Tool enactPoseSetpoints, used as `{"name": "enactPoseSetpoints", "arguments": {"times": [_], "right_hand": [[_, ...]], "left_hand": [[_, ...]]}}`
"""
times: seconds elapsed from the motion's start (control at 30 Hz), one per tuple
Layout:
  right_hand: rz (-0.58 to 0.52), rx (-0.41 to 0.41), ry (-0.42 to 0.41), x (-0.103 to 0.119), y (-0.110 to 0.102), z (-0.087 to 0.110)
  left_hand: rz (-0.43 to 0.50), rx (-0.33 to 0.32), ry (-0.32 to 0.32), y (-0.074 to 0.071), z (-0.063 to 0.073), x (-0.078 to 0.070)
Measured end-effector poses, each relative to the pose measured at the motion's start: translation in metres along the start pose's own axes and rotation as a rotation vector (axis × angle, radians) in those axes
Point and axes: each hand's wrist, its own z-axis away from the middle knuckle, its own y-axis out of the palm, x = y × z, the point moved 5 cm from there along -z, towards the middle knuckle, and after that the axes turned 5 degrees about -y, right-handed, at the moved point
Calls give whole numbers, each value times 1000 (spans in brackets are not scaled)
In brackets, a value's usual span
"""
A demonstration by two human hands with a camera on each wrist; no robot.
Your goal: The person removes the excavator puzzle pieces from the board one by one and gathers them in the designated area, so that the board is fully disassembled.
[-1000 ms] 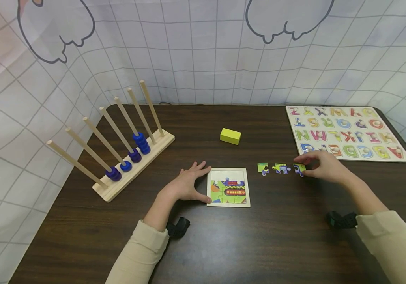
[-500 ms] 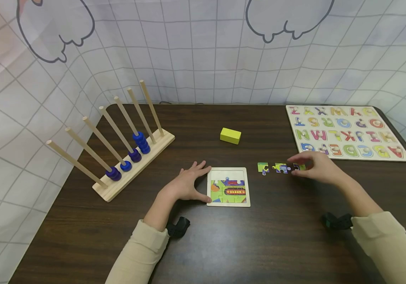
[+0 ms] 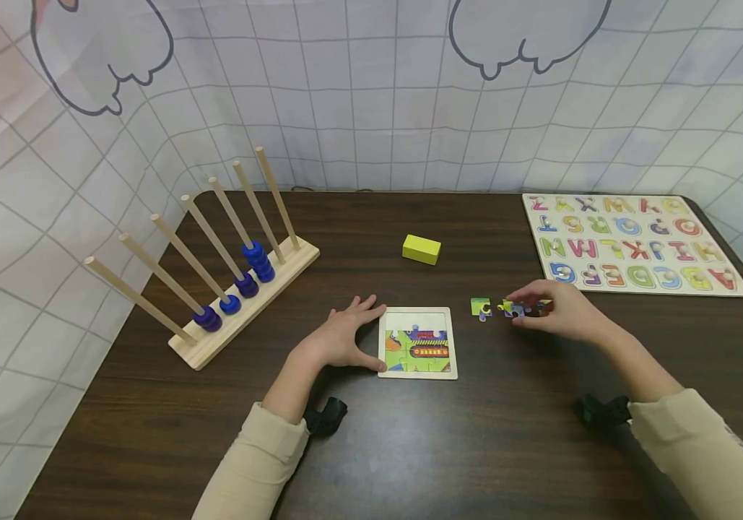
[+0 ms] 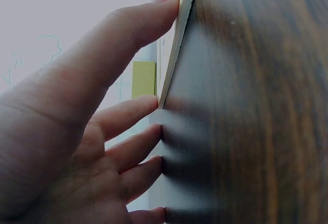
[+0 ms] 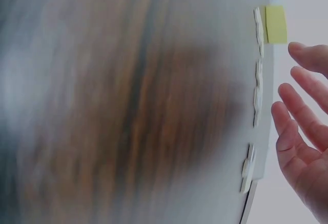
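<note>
The left hand (image 3: 343,336), grip spread, braces the left edge of the jigsaw tray (image 3: 453,355) on the tabletop (image 3: 410,455); the tray's top row is bare. Beside it lie the left piece (image 3: 479,306), middle piece (image 3: 510,309) and right piece (image 3: 543,307), all 3 loose. Over the last 2 hovers the right hand (image 3: 562,310), grip apart, holding nothing. The step seems to be choosing; next likely calls for pinching 1 for the bare row.
</note>
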Motion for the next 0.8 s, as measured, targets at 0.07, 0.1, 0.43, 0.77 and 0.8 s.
{"name": "enactPoseSetpoints", "arguments": {"times": [0.07,0.1,0.43,0.77,0.8], "right_hand": [[-4,-1,-12,4,2,-2],[-6,-4,-18,6,3,-3],[-23,24,-3,23,16,-17],[-60,41,-51,47,32,-32],[-63,46,-49,50,34,-33]], "left_hand": [[0,0,-1,0,0,0],[1,0,-1,0,0,0],[6,8,-5,0,0,0],[12,17,-12,0,-1,0],[13,18,-13,0,-1,0]]}}
